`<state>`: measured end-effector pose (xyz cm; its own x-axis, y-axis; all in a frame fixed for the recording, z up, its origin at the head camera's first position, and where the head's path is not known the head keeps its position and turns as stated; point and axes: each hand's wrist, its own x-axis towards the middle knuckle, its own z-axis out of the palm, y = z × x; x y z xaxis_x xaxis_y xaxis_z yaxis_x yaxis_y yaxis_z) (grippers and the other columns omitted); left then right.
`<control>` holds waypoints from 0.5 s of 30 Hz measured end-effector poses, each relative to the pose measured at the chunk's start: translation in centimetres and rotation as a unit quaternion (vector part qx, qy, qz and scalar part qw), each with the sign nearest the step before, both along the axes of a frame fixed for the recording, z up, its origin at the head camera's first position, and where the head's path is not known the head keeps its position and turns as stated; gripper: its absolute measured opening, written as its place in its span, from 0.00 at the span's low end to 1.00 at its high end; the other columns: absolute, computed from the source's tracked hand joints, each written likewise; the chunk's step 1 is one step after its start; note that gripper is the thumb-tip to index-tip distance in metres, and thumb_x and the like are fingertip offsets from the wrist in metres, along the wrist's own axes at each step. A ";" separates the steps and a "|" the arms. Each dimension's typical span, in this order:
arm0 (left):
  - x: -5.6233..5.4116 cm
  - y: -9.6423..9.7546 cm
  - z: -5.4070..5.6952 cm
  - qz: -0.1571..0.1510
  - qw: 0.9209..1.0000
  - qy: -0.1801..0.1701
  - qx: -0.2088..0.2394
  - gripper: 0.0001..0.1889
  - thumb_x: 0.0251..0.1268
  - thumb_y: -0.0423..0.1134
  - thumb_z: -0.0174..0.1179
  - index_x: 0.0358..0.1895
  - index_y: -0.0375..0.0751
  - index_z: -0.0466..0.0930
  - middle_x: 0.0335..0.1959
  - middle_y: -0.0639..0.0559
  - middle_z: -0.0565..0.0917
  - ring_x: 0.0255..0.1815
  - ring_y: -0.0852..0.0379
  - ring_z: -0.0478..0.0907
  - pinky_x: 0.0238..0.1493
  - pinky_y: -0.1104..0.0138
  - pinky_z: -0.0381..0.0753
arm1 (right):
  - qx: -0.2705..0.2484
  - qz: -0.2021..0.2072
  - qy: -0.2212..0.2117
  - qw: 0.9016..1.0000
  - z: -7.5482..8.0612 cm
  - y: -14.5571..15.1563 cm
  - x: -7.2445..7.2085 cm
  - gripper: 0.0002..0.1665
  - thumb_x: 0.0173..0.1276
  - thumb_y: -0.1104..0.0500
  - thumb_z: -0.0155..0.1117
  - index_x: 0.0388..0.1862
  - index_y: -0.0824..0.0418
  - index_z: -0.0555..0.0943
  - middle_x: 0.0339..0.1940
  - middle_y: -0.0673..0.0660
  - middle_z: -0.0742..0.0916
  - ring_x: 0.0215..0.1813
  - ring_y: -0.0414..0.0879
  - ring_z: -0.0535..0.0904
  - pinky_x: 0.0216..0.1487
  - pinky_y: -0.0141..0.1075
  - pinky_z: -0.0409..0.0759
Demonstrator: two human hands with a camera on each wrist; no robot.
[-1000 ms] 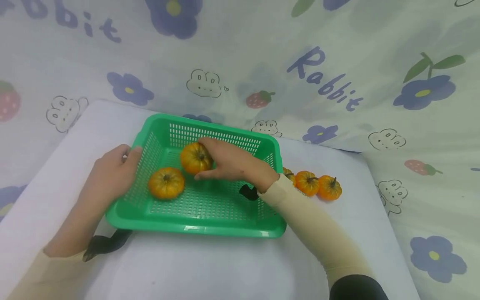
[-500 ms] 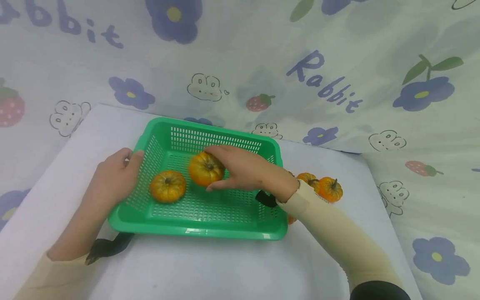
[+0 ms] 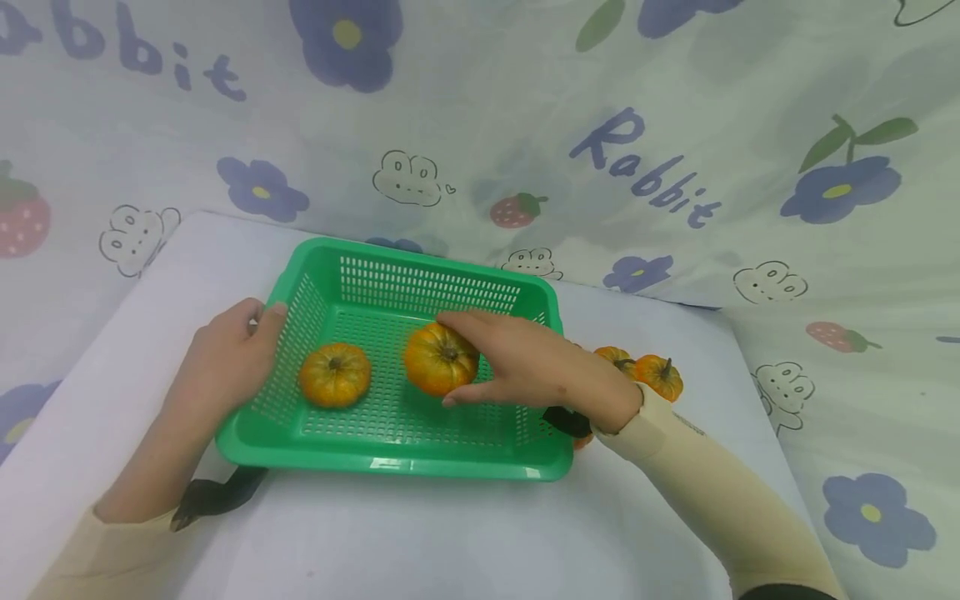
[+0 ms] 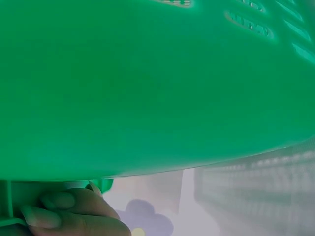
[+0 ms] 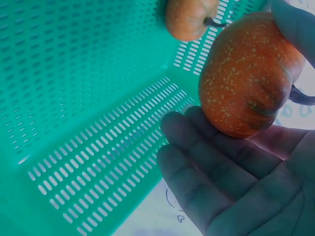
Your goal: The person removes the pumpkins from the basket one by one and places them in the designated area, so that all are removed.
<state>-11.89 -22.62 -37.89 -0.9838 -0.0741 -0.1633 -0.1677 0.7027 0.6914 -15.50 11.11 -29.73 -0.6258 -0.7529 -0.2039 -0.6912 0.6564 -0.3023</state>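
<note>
A green plastic basket (image 3: 390,464) with slotted walls stands on the white table. My left hand (image 3: 225,358) grips its left rim; in the left wrist view the fingers (image 4: 83,216) curl under the rim (image 4: 147,98). My right hand (image 3: 528,367) holds a small orange-yellow pumpkin (image 3: 438,358) over the basket's middle, thumb on the near side and fingers on the far side. The right wrist view shows this pumpkin (image 5: 246,73) against the fingers, its dark stem pointing sideways. Another pumpkin (image 3: 335,375) rests on the basket floor to the left.
Outside the basket's right side lie several more small pumpkins (image 3: 659,378), partly hidden by the right forearm and the basket. A cloth printed with rabbits, flowers and strawberries (image 3: 465,117) hangs behind the table (image 3: 420,542).
My right hand has carried the pumpkin rightward and a little nearer across the basket, away from the other pumpkin. The left hand keeps its grip on the rim.
</note>
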 end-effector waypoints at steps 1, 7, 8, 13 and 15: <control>0.0 0.0 0.0 0.000 1.000 -0.001 0.000 0.33 0.86 0.60 0.30 0.53 0.30 0.70 0.37 0.34 0.80 0.28 0.45 0.76 0.22 0.59 0.78 | -0.001 -0.001 0.000 1.000 0.1 0.3 0.2 0.55 0.65 0.34 0.75 0.81 0.57 0.64 0.74 0.50 0.76 0.71 0.44 0.73 0.69 0.39 0.74; 0.0 -0.1 0.0 -0.002 1.000 -0.003 -0.005 0.33 0.86 0.59 0.30 0.54 0.30 0.70 0.38 0.33 0.79 0.29 0.45 0.76 0.23 0.60 0.77 | 0.005 -0.022 0.002 1.000 0.6 2.0 1.4 0.55 0.65 0.33 0.75 0.82 0.56 0.64 0.75 0.51 0.75 0.71 0.46 0.75 0.68 0.44 0.77; 0.0 -0.1 0.0 -0.002 1.000 -0.002 -0.006 0.33 0.86 0.59 0.30 0.54 0.30 0.70 0.39 0.33 0.79 0.29 0.45 0.76 0.23 0.60 0.77 | 0.007 -0.027 0.002 1.000 0.6 2.2 1.6 0.55 0.65 0.33 0.74 0.82 0.55 0.64 0.76 0.51 0.75 0.72 0.47 0.74 0.68 0.45 0.77; 0.0 -0.1 -0.1 -0.003 1.000 0.001 -0.005 0.32 0.86 0.59 0.30 0.53 0.30 0.71 0.38 0.33 0.80 0.29 0.45 0.76 0.22 0.60 0.77 | 0.011 -0.054 -0.006 0.998 1.0 4.0 2.6 0.57 0.65 0.30 0.73 0.83 0.53 0.62 0.77 0.52 0.74 0.72 0.48 0.75 0.67 0.48 0.78; 0.0 -0.2 -0.1 -0.003 1.000 0.003 -0.004 0.32 0.86 0.59 0.30 0.53 0.30 0.70 0.38 0.33 0.80 0.29 0.45 0.76 0.22 0.60 0.77 | 0.009 -0.063 -0.007 0.998 1.1 4.7 3.0 0.58 0.64 0.30 0.73 0.84 0.53 0.61 0.77 0.52 0.74 0.72 0.49 0.75 0.66 0.49 0.79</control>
